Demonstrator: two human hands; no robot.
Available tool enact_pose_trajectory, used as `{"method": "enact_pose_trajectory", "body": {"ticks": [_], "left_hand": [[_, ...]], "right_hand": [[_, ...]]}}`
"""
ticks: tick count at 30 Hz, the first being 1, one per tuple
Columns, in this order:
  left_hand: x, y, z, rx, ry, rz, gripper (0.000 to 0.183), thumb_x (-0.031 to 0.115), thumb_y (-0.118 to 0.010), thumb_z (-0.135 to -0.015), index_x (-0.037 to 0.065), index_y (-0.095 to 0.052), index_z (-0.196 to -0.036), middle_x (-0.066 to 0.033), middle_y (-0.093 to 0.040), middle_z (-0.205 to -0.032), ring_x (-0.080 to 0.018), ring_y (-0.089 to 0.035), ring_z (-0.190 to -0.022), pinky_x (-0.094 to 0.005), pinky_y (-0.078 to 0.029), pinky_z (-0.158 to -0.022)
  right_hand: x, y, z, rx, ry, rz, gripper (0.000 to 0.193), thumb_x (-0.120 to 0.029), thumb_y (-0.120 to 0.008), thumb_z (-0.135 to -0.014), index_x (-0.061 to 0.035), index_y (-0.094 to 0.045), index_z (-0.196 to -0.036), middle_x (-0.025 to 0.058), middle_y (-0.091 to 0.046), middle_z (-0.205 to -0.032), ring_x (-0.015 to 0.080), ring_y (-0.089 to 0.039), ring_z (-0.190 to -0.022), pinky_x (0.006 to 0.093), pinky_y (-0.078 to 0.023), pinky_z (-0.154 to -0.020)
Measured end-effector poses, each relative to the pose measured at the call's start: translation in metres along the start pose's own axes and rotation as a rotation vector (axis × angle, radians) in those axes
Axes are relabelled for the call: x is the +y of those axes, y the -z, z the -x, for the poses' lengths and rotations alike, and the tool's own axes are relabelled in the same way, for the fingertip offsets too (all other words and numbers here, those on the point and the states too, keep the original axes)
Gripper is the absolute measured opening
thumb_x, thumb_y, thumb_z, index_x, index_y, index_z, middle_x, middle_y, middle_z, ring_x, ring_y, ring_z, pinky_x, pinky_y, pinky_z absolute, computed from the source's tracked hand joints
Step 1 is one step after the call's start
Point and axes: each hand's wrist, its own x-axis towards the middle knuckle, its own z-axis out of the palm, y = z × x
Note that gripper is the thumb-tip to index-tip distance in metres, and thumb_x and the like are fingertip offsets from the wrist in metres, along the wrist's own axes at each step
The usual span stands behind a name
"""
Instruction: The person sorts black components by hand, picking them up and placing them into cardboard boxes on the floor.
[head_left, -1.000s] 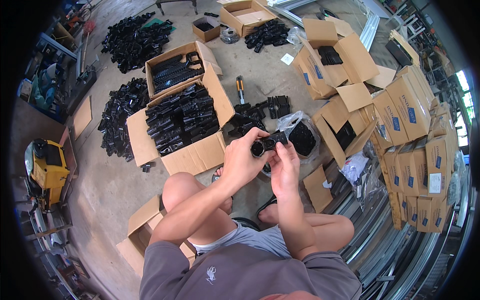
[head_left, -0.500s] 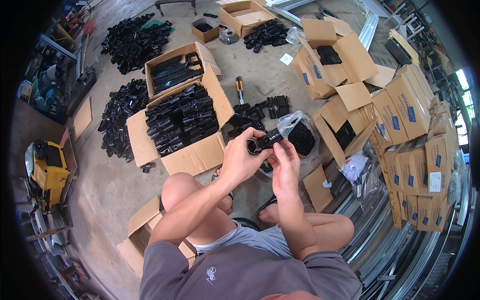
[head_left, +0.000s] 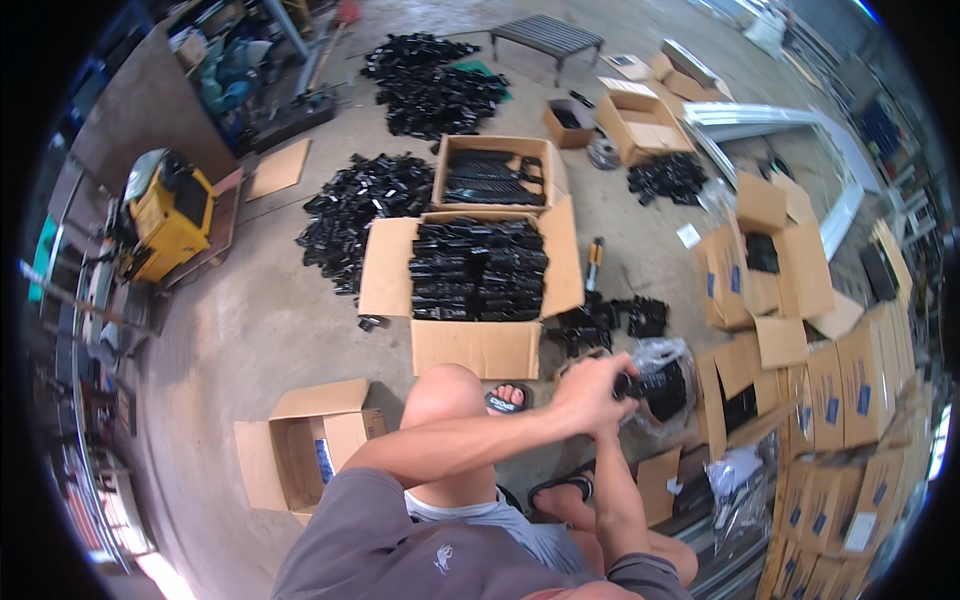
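Observation:
My left hand (head_left: pixel 592 390) is closed around a short black tubular part (head_left: pixel 625 385), whose end shows past the fingers. Behind and below it is my right hand (head_left: pixel 606 430), its fingers mostly hidden by the left one. Just right of both hands, a clear plastic bag (head_left: pixel 672 350) holds black parts. Loose black parts (head_left: pixel 648 316) lie on the floor beyond the hands. To the left stands an open carton (head_left: pixel 475 350) packed with rows of similar black pieces. An orange-and-black-handled tool (head_left: pixel 596 252) lies beside that carton.
Heaps of black parts (head_left: pixel 365 205) lie left of the cartons. An open carton (head_left: pixel 262 465) stands at my lower left, near a yellow machine (head_left: pixel 170 235). Stacked cartons (head_left: pixel 860 385) and metal profiles line the right. A low slatted stand (head_left: pixel 548 36) is at the back.
The view has turned, so the scene sits differently. My hands have come together, the left now covering most of the right and of the black part, whose round opening showed before.

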Motion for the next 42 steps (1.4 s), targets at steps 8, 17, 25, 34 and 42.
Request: {"method": "enact_pose_trajectory", "body": {"ticks": [8,17,25,34,42], "left_hand": [[-0.001,0.001,0.014,-0.175,-0.083,0.023,0.040,0.018,-0.078,-0.074,0.009,-0.059,-0.108,-0.0150,-0.070,-0.096,-0.0372,-0.067,-0.093,-0.0464,-0.053,-0.078],[-0.015,-0.009,0.005,-0.150,-0.107,0.033,0.039,0.005,-0.075,-0.067,0.006,-0.058,-0.103,-0.0177,-0.067,-0.079,-0.0393,-0.068,-0.082,-0.0504,-0.053,-0.070],[-0.015,0.017,0.009,-0.142,-0.033,0.004,0.041,0.003,-0.072,-0.067,0.005,-0.055,-0.104,-0.0172,-0.066,-0.084,-0.0394,-0.067,-0.084,-0.0477,-0.053,-0.070],[-0.012,0.034,-0.004,-0.113,-0.044,0.097,0.038,0.003,-0.070,-0.069,0.004,-0.059,-0.105,-0.0187,-0.068,-0.085,-0.0385,-0.067,-0.085,-0.0482,-0.053,-0.069],[-0.009,0.036,-0.002,-0.053,-0.015,0.070,0.033,0.007,-0.070,-0.073,0.007,-0.061,-0.104,-0.0174,-0.070,-0.086,-0.0389,-0.068,-0.084,-0.0487,-0.053,-0.069]], "right_hand": [[0.009,-0.011,-0.002,-0.182,-0.056,0.106,0.024,-0.024,-0.064,-0.092,-0.0024,-0.070,-0.101,0.0158,-0.070,-0.088,0.0294,-0.067,-0.076,0.0403,-0.053,-0.070],[0.024,-0.004,0.000,-0.159,-0.130,-0.037,0.022,-0.021,-0.064,-0.093,-0.0027,-0.069,-0.104,0.0132,-0.070,-0.087,0.0249,-0.066,-0.074,0.0372,-0.053,-0.069],[-0.015,0.110,0.001,0.329,-0.205,-0.968,0.021,-0.019,-0.065,-0.093,-0.0030,-0.069,-0.106,0.0108,-0.070,-0.087,0.0209,-0.065,-0.073,0.0345,-0.053,-0.067],[-0.119,0.353,0.056,0.518,0.177,-0.735,0.018,0.005,-0.062,-0.089,0.0008,-0.063,-0.106,0.0099,-0.068,-0.092,0.0164,-0.063,-0.082,0.0266,-0.051,-0.075],[-0.163,0.366,0.063,0.449,0.539,-0.072,0.018,0.003,-0.068,-0.078,-0.0009,-0.071,-0.096,0.0091,-0.071,-0.098,0.0282,-0.063,-0.097,0.0388,-0.049,-0.087]]}}
